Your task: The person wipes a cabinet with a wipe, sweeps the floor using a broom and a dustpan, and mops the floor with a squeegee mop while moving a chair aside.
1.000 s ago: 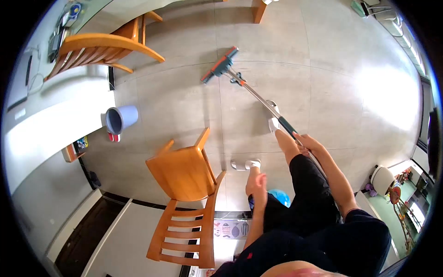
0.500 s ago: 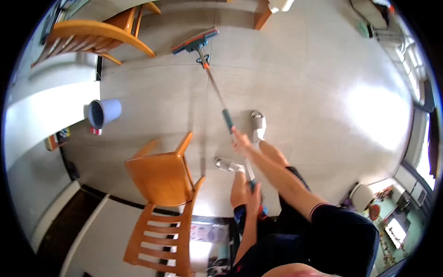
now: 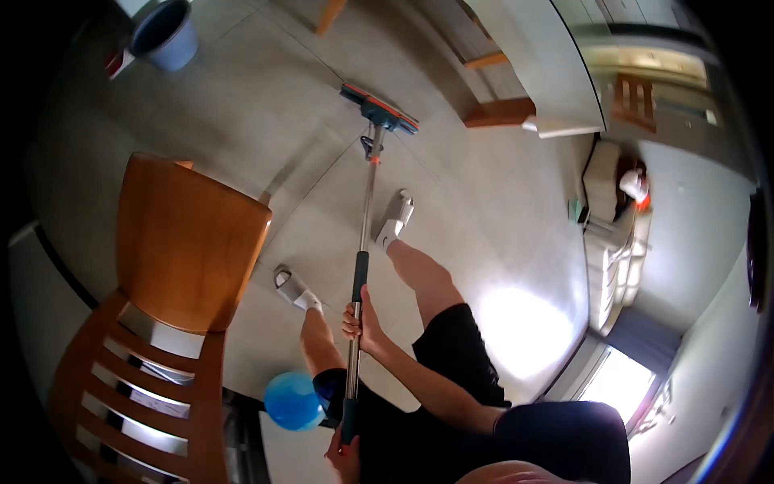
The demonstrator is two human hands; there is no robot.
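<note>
A mop (image 3: 368,206) with a metal pole and a dark, orange-edged head (image 3: 380,110) runs up the middle of the head view, its head on the grey tiled floor. My right hand (image 3: 364,320) is wrapped round the pole just below the upper dark grip. Lower down, my left hand (image 3: 344,456) holds the pole's bottom end, below the lower dark grip. The mop head lies beyond my feet, which are in light slippers.
A wooden chair (image 3: 185,242) stands close on the left. A blue ball (image 3: 293,401) is beside my left leg. A bucket (image 3: 167,37) is at the upper left, a table (image 3: 532,56) at the upper right, and a sofa (image 3: 617,266) at the right.
The view has turned to the right. My left hand, free at first, has taken hold of the pole's lower end. The mop head has swung across the floor and now points nearly straight ahead.
</note>
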